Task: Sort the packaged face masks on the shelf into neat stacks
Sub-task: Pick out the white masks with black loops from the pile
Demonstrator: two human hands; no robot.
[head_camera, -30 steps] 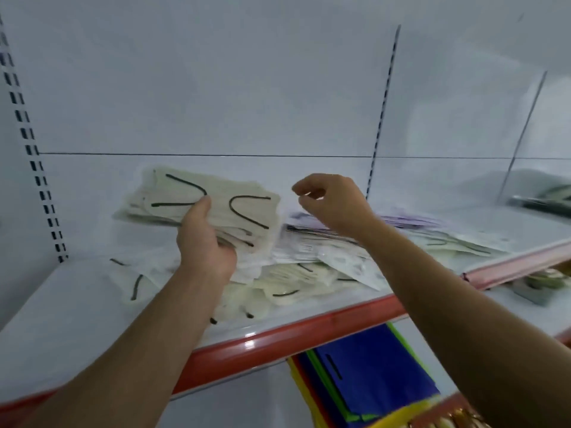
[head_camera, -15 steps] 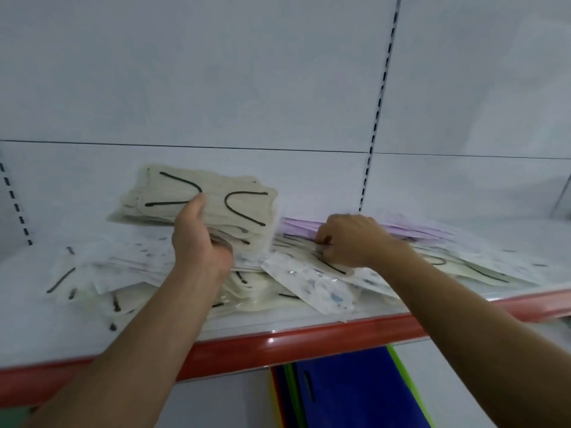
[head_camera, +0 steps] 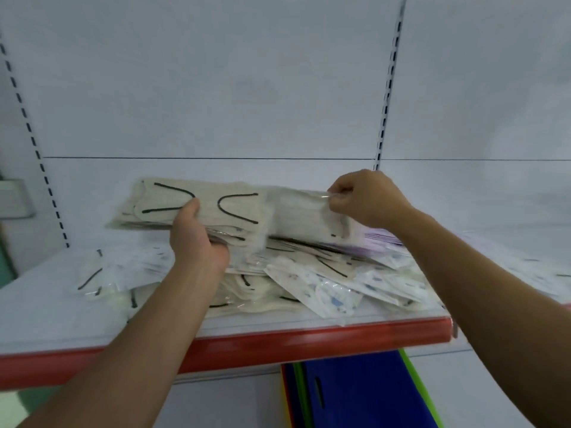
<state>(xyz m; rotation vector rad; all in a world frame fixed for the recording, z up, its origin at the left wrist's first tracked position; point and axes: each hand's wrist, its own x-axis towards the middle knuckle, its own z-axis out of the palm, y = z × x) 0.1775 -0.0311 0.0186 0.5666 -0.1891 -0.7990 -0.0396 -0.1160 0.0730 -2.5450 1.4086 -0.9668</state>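
Left hand [head_camera: 197, 239] grips a stack of cream masks [head_camera: 216, 200] above the shelf [head_camera: 46, 310], thumb on top between the black ear loops. At three o'clock of that stack, the right hand [head_camera: 367, 199] pinches the top edge of a single wrapped mask [head_camera: 306, 217], blurred, its left end right against the stack. At six o'clock of both hands, a loose pile [head_camera: 312, 282] of cream and blue-printed packets sprawls on the shelf. Lilac packets [head_camera: 381, 237] peek out under the right wrist. Blue folders [head_camera: 364, 393] sit at five o'clock, below the shelf's red edge.
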